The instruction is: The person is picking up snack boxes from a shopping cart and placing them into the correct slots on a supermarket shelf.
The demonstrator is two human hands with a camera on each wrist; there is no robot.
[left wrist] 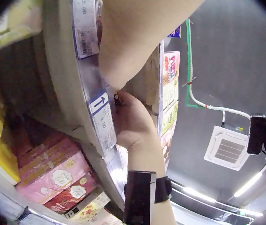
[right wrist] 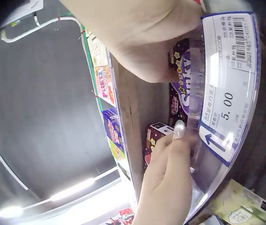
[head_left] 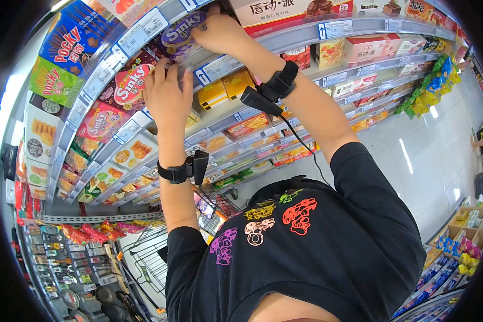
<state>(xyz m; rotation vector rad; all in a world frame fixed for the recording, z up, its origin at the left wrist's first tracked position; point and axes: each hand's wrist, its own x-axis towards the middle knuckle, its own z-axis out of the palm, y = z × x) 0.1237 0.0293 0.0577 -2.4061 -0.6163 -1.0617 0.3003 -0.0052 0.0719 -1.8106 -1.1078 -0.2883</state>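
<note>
My right hand reaches onto the upper shelf and grips the right end of a purple Sinky box, its far fingers partly hidden. In the right wrist view the purple Sinky box stands behind the clear shelf lip, right under that hand. To its left, my left hand lies over the shelf front with fingers extended, touching the right edge of a red Sinky box. The fingertips of the left hand show at the lip, close to a dark red box.
A price label runs along the shelf lip. Blue Pocky and green Pocky boxes stand on the left; a large white-and-red snack box is on the right. Lower shelves hold yellow boxes. A wire cart stands below left.
</note>
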